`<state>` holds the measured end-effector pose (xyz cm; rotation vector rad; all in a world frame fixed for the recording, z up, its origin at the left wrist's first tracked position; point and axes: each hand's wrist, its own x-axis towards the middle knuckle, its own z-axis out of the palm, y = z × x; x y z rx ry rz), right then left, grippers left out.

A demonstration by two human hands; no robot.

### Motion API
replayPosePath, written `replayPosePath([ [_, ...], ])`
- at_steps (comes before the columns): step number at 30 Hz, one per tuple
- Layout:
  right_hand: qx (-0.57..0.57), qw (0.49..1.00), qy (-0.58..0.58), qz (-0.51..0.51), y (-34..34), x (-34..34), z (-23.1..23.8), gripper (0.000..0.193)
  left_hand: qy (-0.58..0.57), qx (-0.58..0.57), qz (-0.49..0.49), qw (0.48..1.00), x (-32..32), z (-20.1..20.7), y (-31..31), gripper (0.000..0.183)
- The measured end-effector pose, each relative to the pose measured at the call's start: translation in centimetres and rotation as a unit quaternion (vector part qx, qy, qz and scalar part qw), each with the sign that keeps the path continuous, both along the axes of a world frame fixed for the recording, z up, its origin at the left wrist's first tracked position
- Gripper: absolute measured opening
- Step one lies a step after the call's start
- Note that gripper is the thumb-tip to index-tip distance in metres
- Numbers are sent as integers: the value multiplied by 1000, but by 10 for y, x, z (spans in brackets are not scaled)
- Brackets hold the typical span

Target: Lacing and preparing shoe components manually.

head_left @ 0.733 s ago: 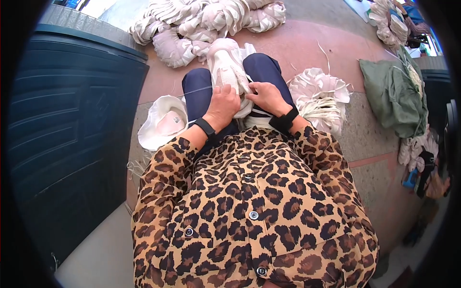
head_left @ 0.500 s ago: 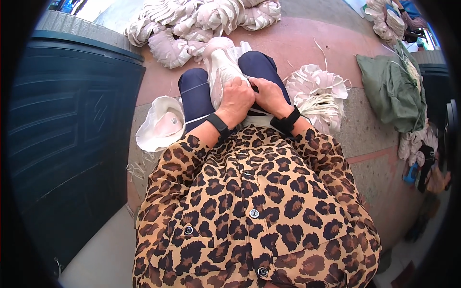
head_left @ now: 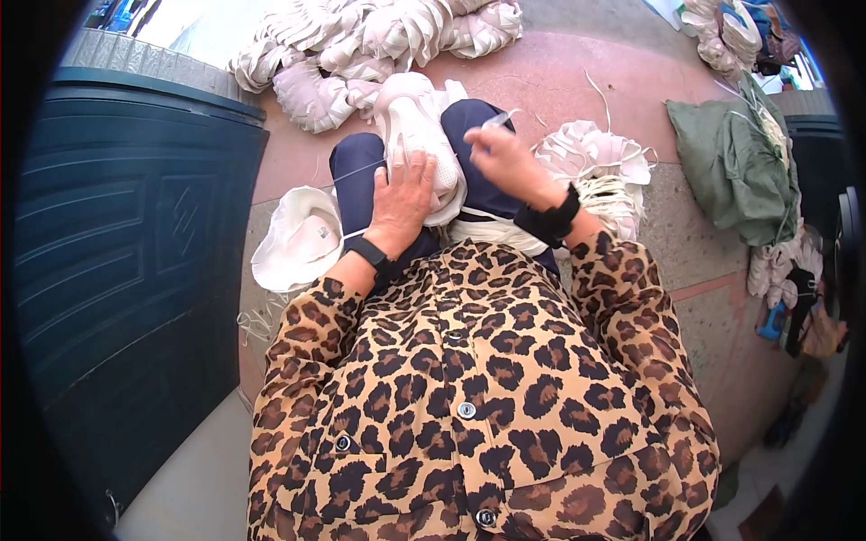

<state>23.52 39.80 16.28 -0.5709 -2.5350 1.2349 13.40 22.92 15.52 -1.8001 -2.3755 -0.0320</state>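
A pale pink and white shoe upper [head_left: 405, 106] lies lengthwise between my knees, its toe pointing away from me. My left hand [head_left: 403, 194] rests on its left side, fingers stretched out and apart. Lifted off the shoe, my right hand [head_left: 505, 162] is over my right thigh with its fingers curled closed. From its fingertips sticks a pale, blurred strip [head_left: 498, 120], too smeared to name. Beneath my hands, dark trousers [head_left: 359, 167] cover my knees, and a white cord or band crosses my lap.
A large heap of bundled pale uppers [head_left: 388, 36] lies ahead on the floor. Beside my right leg are another bundle [head_left: 582, 149] and off-white laces [head_left: 609, 200]. A white cup-shaped piece [head_left: 287, 243] sits at my left. A dark panelled door [head_left: 135, 225] stands left; a green sack [head_left: 731, 167] right.
My right hand has left the shoe and moved up and right, with a pale strip showing at its fingers. My left hand has slid left and flattened on the upper.
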Motion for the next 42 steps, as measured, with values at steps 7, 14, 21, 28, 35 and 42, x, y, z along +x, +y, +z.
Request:
replayPosePath([
  [7, 72, 989, -119, 58, -26, -5, -27, 29, 73, -61, -63, 994, 4, -9, 2, 45],
  [14, 140, 979, -111, 96, -25, -5, -27, 23, 77, -94, -36, 992, 10, -7, -2, 43],
  [21, 106, 990, -80, 40, -21, -9, -39, 16, 52, -69, -14, 996, 18, -12, 9, 42],
  [28, 87, 986, -120, 71, -23, -1, -27, 21, -22, -23, -27, 999, 15, 8, 11, 41],
  [35, 186, 974, -123, 44, -42, -14, -36, 14, -307, -7, 191, 932, -17, -3, -28, 28],
  [42, 182, 969, -162, 49, -51, -26, -38, 12, -291, -9, 171, 941, -28, -18, -28, 21],
])
